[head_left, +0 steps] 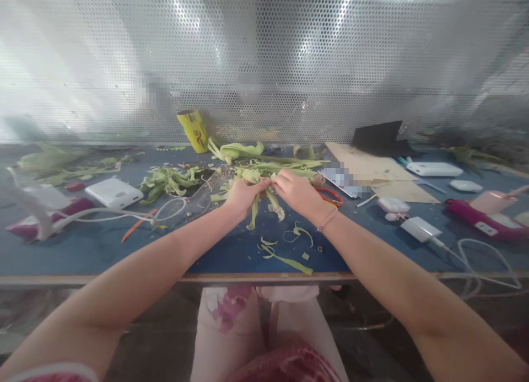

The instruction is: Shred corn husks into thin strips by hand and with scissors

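My left hand (242,197) and my right hand (295,190) meet over the middle of the blue tabletop, fingers pinched together. Between them is a bunch of pale green leafy strips (253,214) that look like corn husk, their ends hanging below my fingers. More long husk leaves (243,150) lie just beyond my hands. To the left, a heap of torn husk pieces (171,179) rests by a shallow clear tray. A red-handled tool (330,194), perhaps scissors, lies beside my right wrist, mostly hidden. Thin scraps (289,259) are scattered nearer me.
A tilted yellow can (193,129) stands before the perforated metal screen (264,57). On the left are a white power bank (114,193) and cables. Cardboard (372,164), a phone (341,182), a charger (420,229) and a magenta power strip (481,219) lie on the right.
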Action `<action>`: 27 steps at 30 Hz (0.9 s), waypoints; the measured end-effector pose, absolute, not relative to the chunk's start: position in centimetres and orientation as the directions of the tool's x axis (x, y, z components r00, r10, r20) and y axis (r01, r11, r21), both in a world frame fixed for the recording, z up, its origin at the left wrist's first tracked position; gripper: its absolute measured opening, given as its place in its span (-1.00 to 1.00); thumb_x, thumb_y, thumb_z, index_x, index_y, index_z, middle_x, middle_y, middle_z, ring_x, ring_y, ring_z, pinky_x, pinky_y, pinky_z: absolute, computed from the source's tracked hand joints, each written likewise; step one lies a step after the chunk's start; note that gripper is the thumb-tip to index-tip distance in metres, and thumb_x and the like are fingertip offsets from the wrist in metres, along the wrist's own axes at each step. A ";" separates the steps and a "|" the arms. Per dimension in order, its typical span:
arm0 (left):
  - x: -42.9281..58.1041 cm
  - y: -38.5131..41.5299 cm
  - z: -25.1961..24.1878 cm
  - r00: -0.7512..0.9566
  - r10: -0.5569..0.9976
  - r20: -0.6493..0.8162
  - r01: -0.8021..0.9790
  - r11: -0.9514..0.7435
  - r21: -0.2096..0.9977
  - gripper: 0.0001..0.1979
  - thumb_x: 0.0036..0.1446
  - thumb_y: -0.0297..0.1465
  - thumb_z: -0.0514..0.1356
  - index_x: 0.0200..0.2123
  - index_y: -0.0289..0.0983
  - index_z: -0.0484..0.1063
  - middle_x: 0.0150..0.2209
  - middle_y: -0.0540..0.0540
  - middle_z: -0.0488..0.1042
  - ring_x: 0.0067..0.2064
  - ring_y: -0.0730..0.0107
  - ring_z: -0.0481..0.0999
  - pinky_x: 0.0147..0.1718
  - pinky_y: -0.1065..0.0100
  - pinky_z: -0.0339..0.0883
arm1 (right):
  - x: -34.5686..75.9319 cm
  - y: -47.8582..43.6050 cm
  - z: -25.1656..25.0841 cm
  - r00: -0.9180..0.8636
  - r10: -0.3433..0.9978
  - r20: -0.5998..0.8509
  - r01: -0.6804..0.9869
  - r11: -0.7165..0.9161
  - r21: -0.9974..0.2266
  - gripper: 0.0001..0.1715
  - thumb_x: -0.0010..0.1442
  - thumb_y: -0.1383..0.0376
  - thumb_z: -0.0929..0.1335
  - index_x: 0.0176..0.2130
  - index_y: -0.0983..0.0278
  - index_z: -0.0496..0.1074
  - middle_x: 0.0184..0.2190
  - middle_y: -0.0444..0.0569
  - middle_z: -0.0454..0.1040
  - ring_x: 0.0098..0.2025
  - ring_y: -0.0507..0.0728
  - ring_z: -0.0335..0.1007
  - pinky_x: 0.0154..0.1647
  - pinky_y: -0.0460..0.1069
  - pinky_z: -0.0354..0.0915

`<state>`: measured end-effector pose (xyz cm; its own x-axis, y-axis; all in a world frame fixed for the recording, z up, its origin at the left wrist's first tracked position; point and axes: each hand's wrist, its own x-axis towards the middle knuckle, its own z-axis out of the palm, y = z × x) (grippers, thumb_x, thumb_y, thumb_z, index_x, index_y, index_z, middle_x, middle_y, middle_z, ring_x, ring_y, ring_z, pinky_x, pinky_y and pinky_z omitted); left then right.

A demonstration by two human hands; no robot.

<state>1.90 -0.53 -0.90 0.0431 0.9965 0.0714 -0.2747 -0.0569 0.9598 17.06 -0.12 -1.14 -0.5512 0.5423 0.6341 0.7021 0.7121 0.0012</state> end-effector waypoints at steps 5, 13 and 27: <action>1.9 -0.4 -1.0 0.050 0.996 0.078 -0.259 -0.062 0.964 -0.70 -0.36 -0.35 0.41 -0.49 -0.36 0.48 -0.45 -0.07 0.52 -0.40 0.42 0.49 -0.29 0.34 0.39 | 16.7 0.2 -1.4 -0.511 0.581 0.634 0.752 0.659 0.002 -0.80 0.24 0.40 0.15 -0.32 0.34 0.33 -0.34 0.04 0.29 -0.36 0.10 0.23 -0.38 -0.01 0.18; 1.8 0.1 -1.7 0.106 0.988 0.115 -0.244 -0.087 0.966 -0.66 -0.34 -0.33 0.40 -0.41 -0.36 0.49 -0.46 -0.09 0.52 -0.41 0.36 0.50 -0.35 0.32 0.40 | 16.4 0.5 -1.9 -0.483 0.637 0.601 0.721 0.679 -0.140 -0.87 0.12 0.48 0.18 -0.38 0.27 0.22 -0.36 0.02 0.25 -0.29 0.12 0.23 -0.37 -0.01 0.18; 1.8 -0.3 -1.0 0.114 0.991 0.071 -0.247 -0.041 0.968 -0.70 -0.32 -0.35 0.40 -0.45 -0.37 0.49 -0.47 -0.08 0.51 -0.45 0.45 0.46 -0.39 0.38 0.38 | 17.3 1.1 -1.2 -0.437 0.754 0.490 0.472 0.656 -0.589 -0.86 0.13 0.31 0.21 -0.43 0.30 0.29 -0.30 -0.04 0.20 -0.27 0.04 0.22 -0.21 -0.02 0.25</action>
<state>1.80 -0.31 -1.02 0.1137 0.9910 0.0705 -0.2468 -0.0406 0.9682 17.27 1.10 -1.18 -0.4373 0.7544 0.4896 0.4725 0.6559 -0.5886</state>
